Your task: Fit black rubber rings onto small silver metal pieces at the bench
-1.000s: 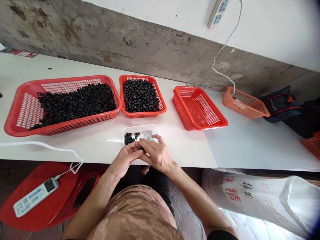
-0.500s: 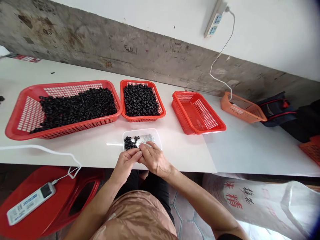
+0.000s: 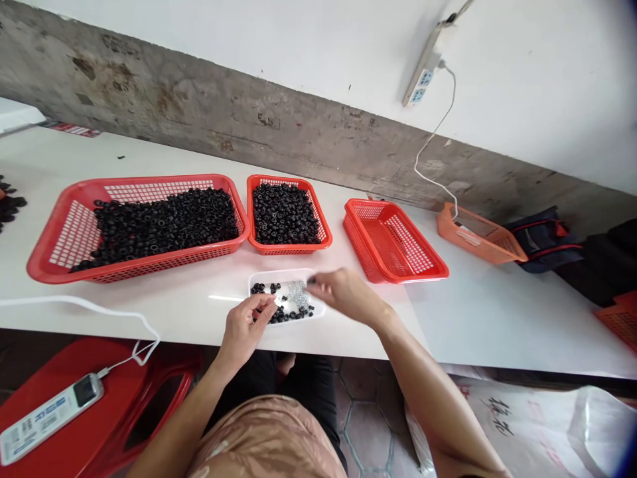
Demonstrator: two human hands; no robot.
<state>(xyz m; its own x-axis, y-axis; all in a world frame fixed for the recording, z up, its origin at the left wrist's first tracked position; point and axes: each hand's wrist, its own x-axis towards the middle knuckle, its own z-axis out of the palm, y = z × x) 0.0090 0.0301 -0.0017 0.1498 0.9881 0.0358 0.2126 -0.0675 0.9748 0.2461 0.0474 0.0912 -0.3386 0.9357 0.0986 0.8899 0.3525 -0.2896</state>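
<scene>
A small white tray [image 3: 259, 277] lies at the table's near edge, holding small black rings [image 3: 286, 315] and a heap of tiny silver parts [image 3: 297, 292]. My left hand [image 3: 245, 325] rests at the tray's front left. Its fingers are curled together over the rings, and what they pinch is hidden. My right hand [image 3: 346, 293] hovers over the tray's right end, blurred by motion. Its fingertips are pinched on something small and dark that I cannot make out.
Behind the tray stand a large red basket [image 3: 54, 247] and a smaller red basket [image 3: 322, 234], both full of black rings. To the right are an empty red basket [image 3: 398, 242] and an orange basket [image 3: 478, 234]. A white cable [image 3: 89, 305] crosses the table's left front.
My hands were joined over the tray's front; now they have parted. The right hand has swung to the right, and the left stays at the tray. The camera has tilted up a little.
</scene>
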